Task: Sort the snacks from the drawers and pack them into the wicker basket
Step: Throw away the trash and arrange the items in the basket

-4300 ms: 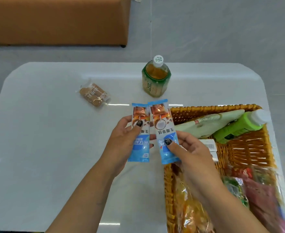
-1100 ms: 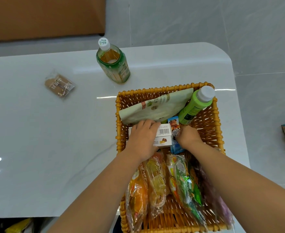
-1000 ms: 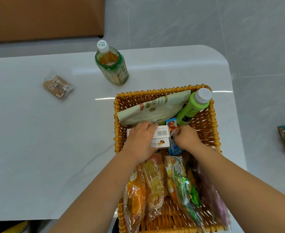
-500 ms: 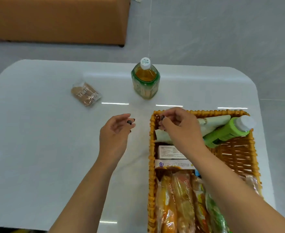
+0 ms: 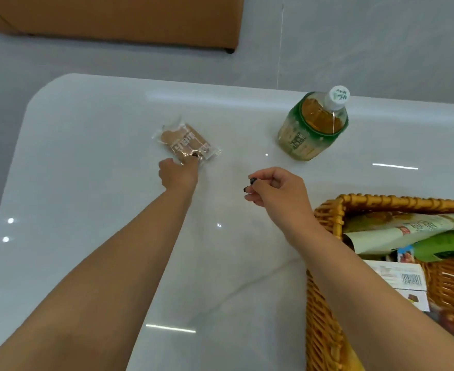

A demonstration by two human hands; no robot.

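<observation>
A clear packet of brown biscuits [image 5: 185,140] lies flat on the white table [image 5: 86,183]. My left hand [image 5: 177,172] reaches out to it, and one dark-nailed fingertip rests on its near edge. My right hand [image 5: 276,191] hovers over the table just left of the wicker basket [image 5: 397,200], fingers curled in, thumb and forefinger together, holding nothing. The basket at the right edge holds a pale green pouch [image 5: 408,228], a green bottle [image 5: 445,246], white boxes [image 5: 397,274] and other snacks, partly hidden by my right forearm.
A green-labelled tea bottle [image 5: 314,127] with a white cap stands on the table behind the basket. An orange-brown sofa [image 5: 113,17] sits on the grey floor beyond the table's far edge.
My left hand has moved forward and left to the biscuit packet. My right hand has come out of the basket and now hangs over the table. The view has swung left.
</observation>
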